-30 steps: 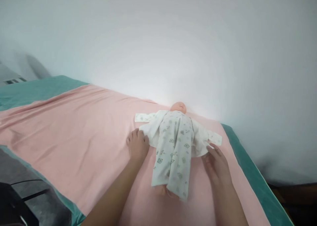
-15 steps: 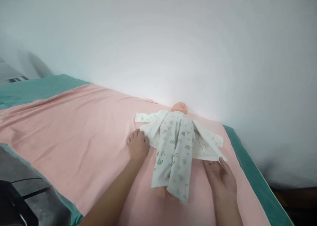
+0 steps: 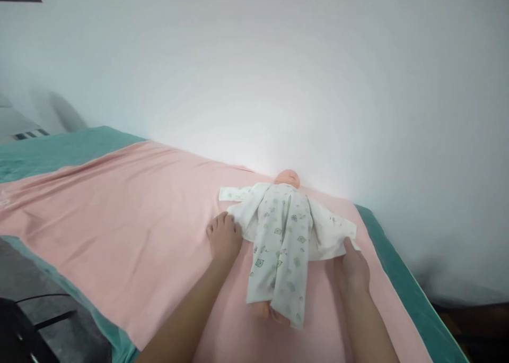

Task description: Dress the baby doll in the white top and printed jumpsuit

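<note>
A baby doll [image 3: 287,178] lies face up with its head toward the wall. Its small feet show below a white baby outfit [image 3: 280,235] with a green print, whose sleeves and side flaps spread outward. At the left flap, my left hand [image 3: 225,238] is closed with curled fingers on the cloth's edge, resting against the bed. My right hand [image 3: 353,265] pinches the right flap's outer corner between thumb and fingers, near the right sleeve. The fingertips under that cloth are partly hidden.
A pink sheet [image 3: 119,219] with wrinkles covers the bed, over a teal cover [image 3: 392,257] that shows along the edges. Behind the doll rises a white wall [image 3: 254,76]. A black object [image 3: 19,331] with thin bars stands at the lower left, beside the bed.
My right hand has turned and moved slightly up and left, folding the right flap's corner toward the sleeve. My left hand stays at the left flap. The view has shifted slightly.
</note>
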{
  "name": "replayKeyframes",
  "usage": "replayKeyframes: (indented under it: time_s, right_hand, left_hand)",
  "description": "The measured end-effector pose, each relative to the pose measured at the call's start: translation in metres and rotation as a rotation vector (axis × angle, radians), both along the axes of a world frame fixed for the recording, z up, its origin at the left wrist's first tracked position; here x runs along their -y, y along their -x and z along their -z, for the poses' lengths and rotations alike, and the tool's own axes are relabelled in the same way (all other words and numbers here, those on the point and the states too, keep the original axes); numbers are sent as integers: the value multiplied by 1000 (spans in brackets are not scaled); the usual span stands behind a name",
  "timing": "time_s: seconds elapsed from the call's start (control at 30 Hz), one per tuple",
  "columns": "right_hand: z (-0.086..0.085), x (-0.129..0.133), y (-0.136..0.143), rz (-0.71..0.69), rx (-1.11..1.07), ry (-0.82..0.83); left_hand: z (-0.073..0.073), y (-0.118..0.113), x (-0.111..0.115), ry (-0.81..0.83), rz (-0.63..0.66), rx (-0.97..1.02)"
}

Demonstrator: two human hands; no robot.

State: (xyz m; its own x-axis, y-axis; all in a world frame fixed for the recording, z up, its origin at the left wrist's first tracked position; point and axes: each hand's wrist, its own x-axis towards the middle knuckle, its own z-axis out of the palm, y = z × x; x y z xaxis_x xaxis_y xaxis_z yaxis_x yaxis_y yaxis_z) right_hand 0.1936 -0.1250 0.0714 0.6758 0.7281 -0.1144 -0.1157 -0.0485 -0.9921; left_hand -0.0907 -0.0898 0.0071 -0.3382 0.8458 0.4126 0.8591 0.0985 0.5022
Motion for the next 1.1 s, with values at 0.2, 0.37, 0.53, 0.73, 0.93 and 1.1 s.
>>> replayKeyframes:
  time_s: [0.2,0.37,0.53,0.73,0.93,1.1]
  right_hand:
    - [-44,-7,62,-320,706,23]
    - [-13,-3,67,-588,1340,-308]
    - [14,16,44,-431,1437,-351]
    - [25,26,39,-408,1416,-493]
    - [16,29,40,-452,1020,-321]
    - [-19,-10,42,-270,647,-133]
  left_hand:
    - [-2,-1,0,10,1,13]
    - [-2,0,1,-6,7,36]
    - [-2,1,0,10,12,49]
    - [-3,1,0,4,18,53]
    - [0,0,-4,7,28,54]
    - [0,-1,-7,1,12,59]
